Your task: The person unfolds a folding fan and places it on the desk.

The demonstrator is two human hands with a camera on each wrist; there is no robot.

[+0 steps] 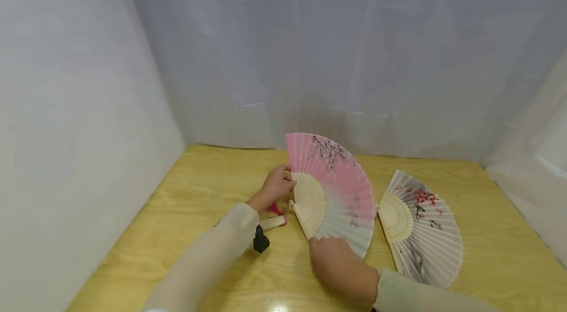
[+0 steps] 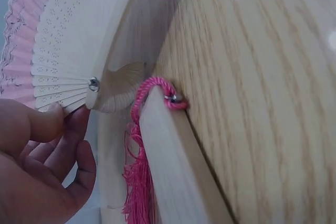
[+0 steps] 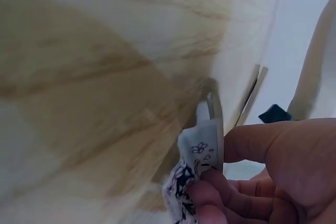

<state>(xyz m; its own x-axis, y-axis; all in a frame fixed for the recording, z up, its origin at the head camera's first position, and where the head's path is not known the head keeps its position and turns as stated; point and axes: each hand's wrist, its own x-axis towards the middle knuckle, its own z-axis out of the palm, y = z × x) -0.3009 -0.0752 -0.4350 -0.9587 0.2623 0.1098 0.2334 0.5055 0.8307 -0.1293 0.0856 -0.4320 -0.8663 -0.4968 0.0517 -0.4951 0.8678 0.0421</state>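
Observation:
A folding fan (image 1: 332,159) with pink-to-pale cloth and dark blossom branches stands spread wide between both hands. At its upper left edge, my left hand (image 1: 277,183) holds the outer ribs. The left wrist view shows that thumb and fingers (image 2: 47,124) pinching the pale pierced ribs (image 2: 63,72) close to the metal pivot (image 2: 93,83). My right hand (image 1: 338,263) grips the lower outer stick. In the right wrist view, its thumb (image 3: 247,142) and fingers pinch this stick together with the folded cloth edge (image 3: 199,148).
A second spread fan (image 1: 425,233), white with red blossoms, lies on the wooden table (image 1: 221,174) to the right. Below my left forearm lies a folded fan (image 2: 173,166) with a pink tassel (image 2: 138,182). A black device (image 1: 260,240) sits at the left wrist. Pale sheeting (image 1: 310,56) stands behind.

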